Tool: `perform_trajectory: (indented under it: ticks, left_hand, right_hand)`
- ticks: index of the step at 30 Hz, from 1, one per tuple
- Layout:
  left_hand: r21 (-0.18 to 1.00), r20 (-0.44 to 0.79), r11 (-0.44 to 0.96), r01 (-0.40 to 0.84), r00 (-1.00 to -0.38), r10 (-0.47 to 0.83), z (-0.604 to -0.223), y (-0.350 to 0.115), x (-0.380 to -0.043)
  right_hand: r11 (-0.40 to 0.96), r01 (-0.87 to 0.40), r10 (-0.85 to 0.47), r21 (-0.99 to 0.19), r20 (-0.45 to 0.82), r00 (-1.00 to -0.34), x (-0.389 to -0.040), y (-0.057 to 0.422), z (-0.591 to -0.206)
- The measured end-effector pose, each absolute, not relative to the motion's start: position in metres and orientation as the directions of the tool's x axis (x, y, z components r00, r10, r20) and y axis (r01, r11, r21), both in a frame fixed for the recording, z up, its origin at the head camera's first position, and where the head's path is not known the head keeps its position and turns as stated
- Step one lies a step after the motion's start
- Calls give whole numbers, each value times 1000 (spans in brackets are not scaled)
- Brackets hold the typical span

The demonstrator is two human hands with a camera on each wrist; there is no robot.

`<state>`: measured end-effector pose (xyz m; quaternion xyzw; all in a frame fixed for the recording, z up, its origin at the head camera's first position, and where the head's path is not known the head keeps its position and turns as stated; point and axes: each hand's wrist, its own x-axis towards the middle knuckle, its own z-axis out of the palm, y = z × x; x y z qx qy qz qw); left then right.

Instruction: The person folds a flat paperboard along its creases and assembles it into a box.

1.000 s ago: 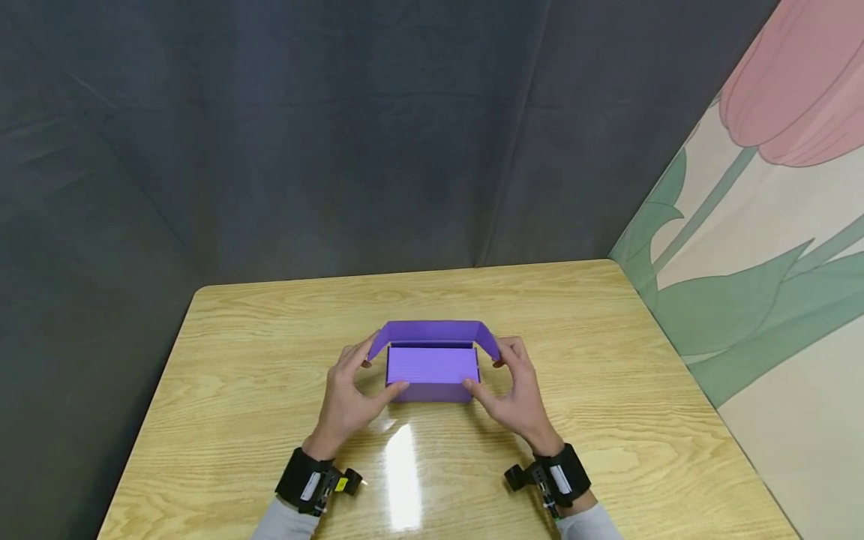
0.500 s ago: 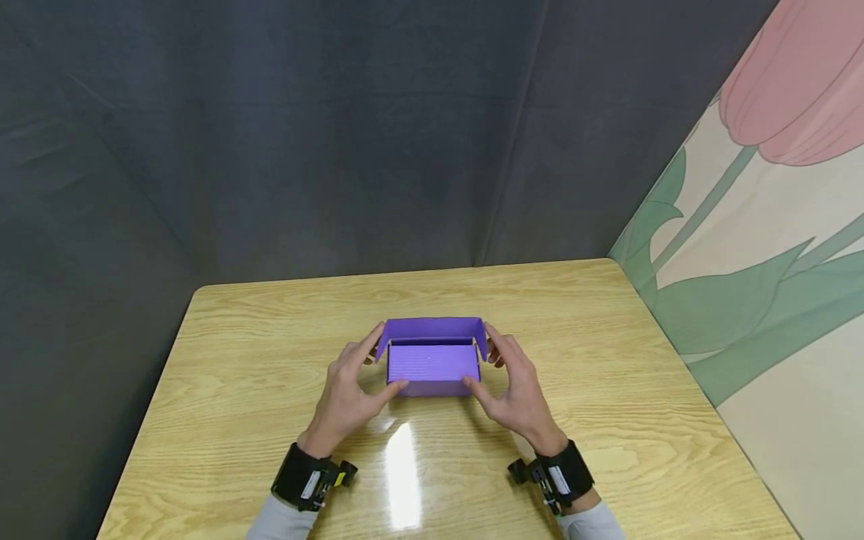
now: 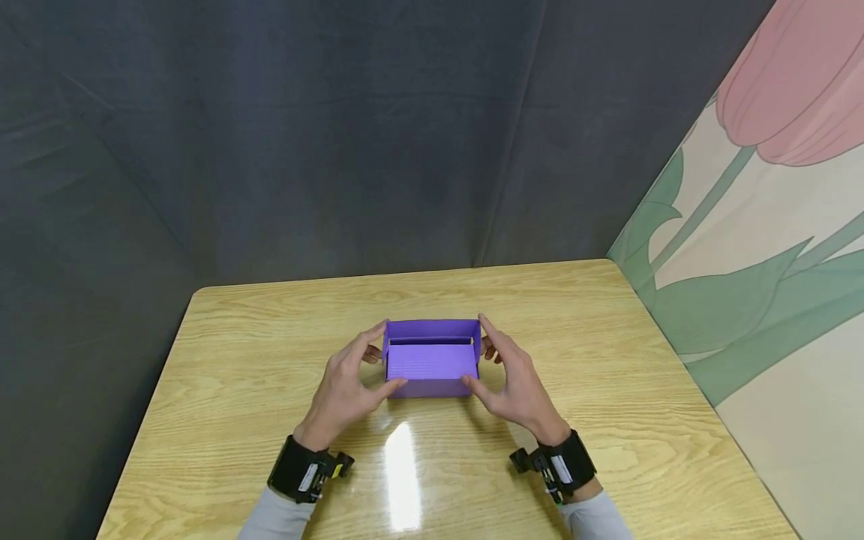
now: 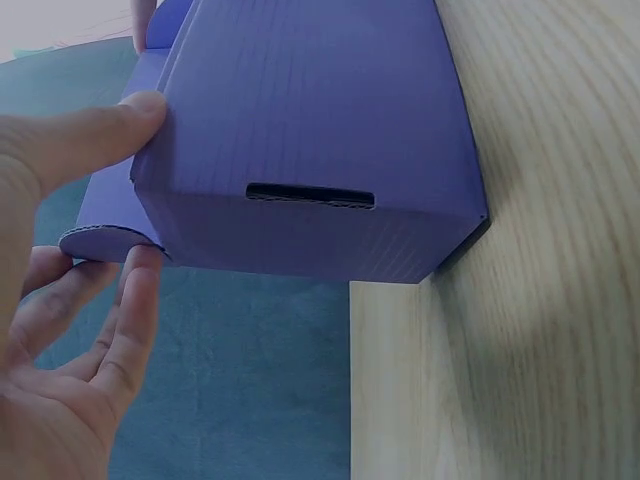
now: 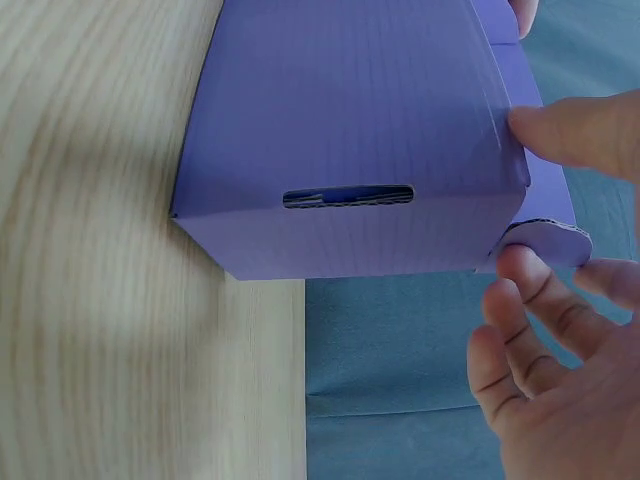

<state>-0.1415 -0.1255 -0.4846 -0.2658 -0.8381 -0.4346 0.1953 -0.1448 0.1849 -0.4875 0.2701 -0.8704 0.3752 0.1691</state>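
Note:
A purple cardboard box [image 3: 432, 361] sits on the table with its lid [image 3: 432, 328] raised at the back. The lid's side flaps, the left flap [image 4: 105, 240] and the right flap [image 5: 550, 240], point forward beside the box. My left hand [image 3: 344, 390] rests its thumb on the front top edge, while its fingers touch the left flap from outside. Mirroring that, my right hand [image 3: 520, 382] has its thumb on the front edge and fingertips against the right flap. The fingers of both hands are fairly straight and spread. The inside of the box is mostly hidden.
The wooden table [image 3: 270, 322] ends at the back against a dark curtain [image 3: 337, 150]. To the right is a cloth [image 3: 756, 300] printed with a pink tulip. Each wrist carries a black strap with a small camera.
The two side flaps have swung inward, from splayed outward to nearly straight alongside the box. My fingers have moved inward and toward the back with them; the thumbs stay at the front edge.

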Motion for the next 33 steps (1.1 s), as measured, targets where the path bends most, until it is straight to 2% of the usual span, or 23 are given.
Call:
perform_trajectory:
  ticks: [4,16,33]
  left_hand:
    - [639,537,483,599,-796,279,-483,-126,-142]
    - [622,549,461,633,-772,320,-479,-126,-143]
    - [642,505,496,585,-809,301,-471,-122,-140]
  right_hand:
    - [580,-586,-339,-566,486,-806,-145,185,-485]
    - [591,-574,-332,-566,478,-813,-146,185,-483]
    - [636,-550,-320,-542,464,-826,-146,185,-480]
